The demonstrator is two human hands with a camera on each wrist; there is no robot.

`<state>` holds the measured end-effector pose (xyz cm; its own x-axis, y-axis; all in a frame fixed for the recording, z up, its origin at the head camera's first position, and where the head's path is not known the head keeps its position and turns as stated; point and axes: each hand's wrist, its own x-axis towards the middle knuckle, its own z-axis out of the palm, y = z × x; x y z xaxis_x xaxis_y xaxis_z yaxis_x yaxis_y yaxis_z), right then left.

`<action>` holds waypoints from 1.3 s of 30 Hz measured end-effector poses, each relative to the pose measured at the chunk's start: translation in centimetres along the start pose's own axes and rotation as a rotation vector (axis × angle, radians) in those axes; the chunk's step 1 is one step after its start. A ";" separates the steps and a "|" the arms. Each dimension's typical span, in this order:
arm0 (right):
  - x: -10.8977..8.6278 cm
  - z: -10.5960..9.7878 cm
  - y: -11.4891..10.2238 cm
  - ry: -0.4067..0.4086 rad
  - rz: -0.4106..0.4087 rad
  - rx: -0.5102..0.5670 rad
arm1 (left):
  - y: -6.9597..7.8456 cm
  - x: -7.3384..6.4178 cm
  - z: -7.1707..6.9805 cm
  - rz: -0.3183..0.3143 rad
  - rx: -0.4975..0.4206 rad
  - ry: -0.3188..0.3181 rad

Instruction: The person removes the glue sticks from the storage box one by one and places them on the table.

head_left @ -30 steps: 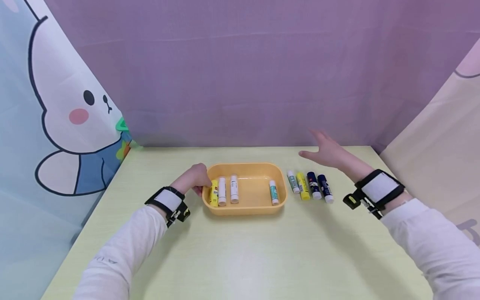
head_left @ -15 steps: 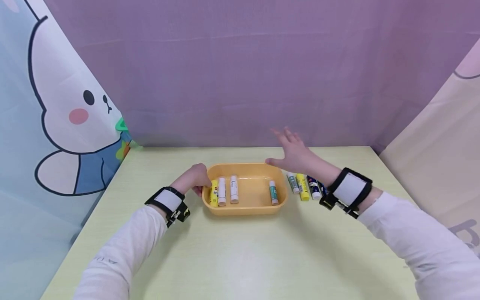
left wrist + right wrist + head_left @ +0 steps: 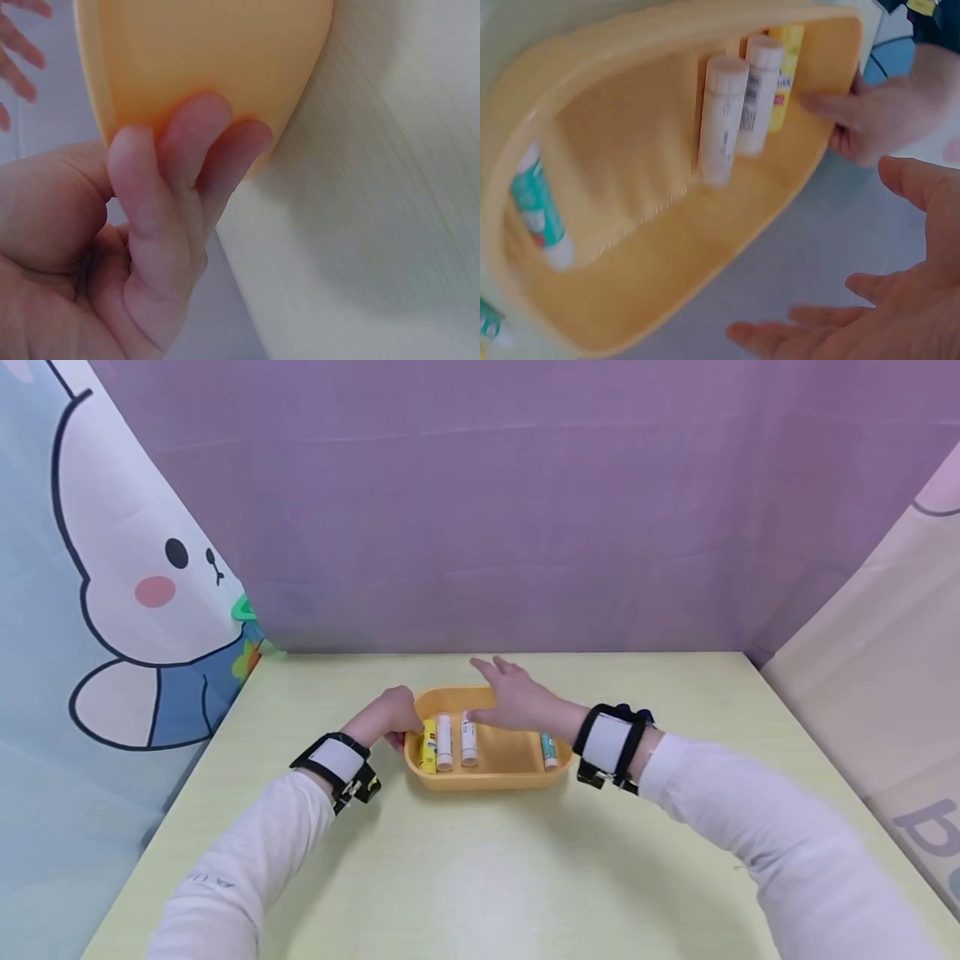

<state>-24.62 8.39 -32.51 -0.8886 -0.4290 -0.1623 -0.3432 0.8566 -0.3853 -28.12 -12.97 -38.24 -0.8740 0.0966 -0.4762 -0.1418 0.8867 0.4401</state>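
My left hand grips the left end of an orange-yellow plastic tray, thumb over the rim and fingers along the outer wall. In the tray's left part lie a yellow glue stick and two white glue sticks, the outer white one and the inner white one. A teal and white glue stick lies at the right end. Above the tray's middle, my right hand hovers with spread fingers and holds nothing. In the head view it covers part of the tray's far side.
Right of the tray, more glue sticks are mostly hidden by my right wrist; a dark blue cap shows behind the strap. Part of a teal one appears in the right wrist view. A purple cloth hangs behind the table.
My right hand has moved left, from over the glue sticks beside the tray to over its middle, and a bit lower. The left hand and tray have stayed put.
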 end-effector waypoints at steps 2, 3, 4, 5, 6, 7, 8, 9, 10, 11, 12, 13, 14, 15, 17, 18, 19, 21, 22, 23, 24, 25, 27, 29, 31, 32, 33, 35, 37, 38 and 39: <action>0.6 0.7 -0.5 -0.029 0.014 0.004 | 0.1 -0.1 0.0 -0.006 0.001 0.000; 0.9 1.0 -0.7 -0.042 0.020 0.002 | 0.1 -0.1 0.0 -0.009 0.000 0.001; 1.2 1.3 -0.9 -0.056 0.027 -0.002 | 0.2 -0.1 0.0 -0.010 -0.002 0.001; 1.4 1.6 -1.0 -0.068 0.037 -0.008 | 0.2 -0.1 0.0 -0.012 -0.007 0.000; 1.7 1.9 -1.1 -0.076 0.044 -0.016 | 0.2 -0.1 0.0 -0.013 -0.011 0.000; 1.9 2.1 -1.2 -0.083 0.054 -0.021 | 0.2 -0.1 0.0 -0.014 -0.016 0.000; 2.1 2.4 -1.3 -0.089 0.063 -0.022 | 0.1 0.0 0.0 -0.012 -0.019 0.000; 2.4 2.6 -1.2 -0.091 0.070 -0.024 | 0.1 0.0 0.0 -0.007 -0.021 0.000; 2.6 2.9 -1.2 -0.091 0.081 -0.022 | 0.0 0.1 0.0 -0.003 -0.022 0.000; 2.8 3.1 -1.1 -0.090 0.091 -0.020 | 0.0 0.1 0.0 0.000 -0.021 0.000; 3.1 3.3 -1.0 -0.089 0.098 -0.019 | 0.0 0.2 0.0 0.002 -0.022 0.001; 3.3 3.5 -0.9 -0.089 0.102 -0.012 | 0.0 0.2 0.0 0.003 -0.023 0.001; 3.6 3.7 -0.8 -0.091 0.104 -0.005 | -0.1 0.3 0.0 0.005 -0.022 0.001; 3.8 4.0 -0.8 -0.091 0.107 -0.001 | -0.1 0.3 0.0 0.006 -0.022 0.001; 4.2 4.3 -0.8 -0.093 0.112 0.008 | -0.2 0.3 -0.1 0.005 -0.021 0.002; 4.3 4.5 -0.9 -0.098 0.114 0.011 | -0.2 0.4 -0.1 0.007 -0.022 0.002; 4.4 4.7 -1.1 -0.102 0.111 0.008 | -0.2 0.3 -0.1 0.008 -0.020 0.000; 4.4 5.1 -1.5 -0.103 0.114 -0.001 | -0.2 0.4 -0.1 0.007 -0.019 -0.002; 4.5 5.3 -1.6 -0.108 0.116 -0.005 | -0.2 0.4 0.0 0.005 -0.019 -0.003; 4.5 5.5 -1.8 -0.115 0.112 -0.013 | -0.2 0.4 0.0 0.002 -0.018 -0.005; 4.4 5.7 -1.9 -0.118 0.111 -0.023 | -0.3 0.5 0.0 0.002 -0.018 -0.008; 4.4 5.9 -2.1 -0.124 0.117 -0.023 | -0.3 0.5 0.0 0.002 -0.017 -0.011; 4.4 6.3 -2.3 -0.153 0.152 -0.007 | -0.3 0.6 0.0 -0.001 -0.020 -0.012; 4.5 6.5 -2.4 -0.183 0.181 0.000 | -0.3 0.6 -0.1 0.000 -0.020 -0.012; 4.4 6.5 -2.4 -0.212 0.213 0.007 | -0.3 0.6 -0.1 -0.001 -0.019 -0.011; 4.5 6.6 -2.4 -0.225 0.213 -0.006 | -0.3 0.6 -0.1 -0.004 -0.020 -0.010; 4.5 6.6 -2.4 -0.232 0.206 -0.027 | -0.3 0.6 -0.1 -0.004 -0.021 -0.011; 4.5 6.6 -2.3 -0.253 0.188 -0.081 | -0.3 0.6 -0.1 -0.003 -0.019 -0.014; 4.6 6.6 -2.2 -0.278 0.169 -0.136 | -0.3 0.6 -0.1 -0.006 -0.020 -0.014; 4.7 6.6 -2.1 -0.293 0.157 -0.170 | -0.3 0.6 -0.1 -0.008 -0.020 -0.014; 4.7 6.6 -2.1 -0.303 0.154 -0.185 | -0.3 0.6 -0.1 -0.008 -0.018 -0.014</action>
<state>-26.12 2.69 -38.46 -0.8130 -0.3332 -0.4775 -0.2869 0.9428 -0.1695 -28.65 -13.26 -38.58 -0.8663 0.0961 -0.4902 -0.1568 0.8793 0.4497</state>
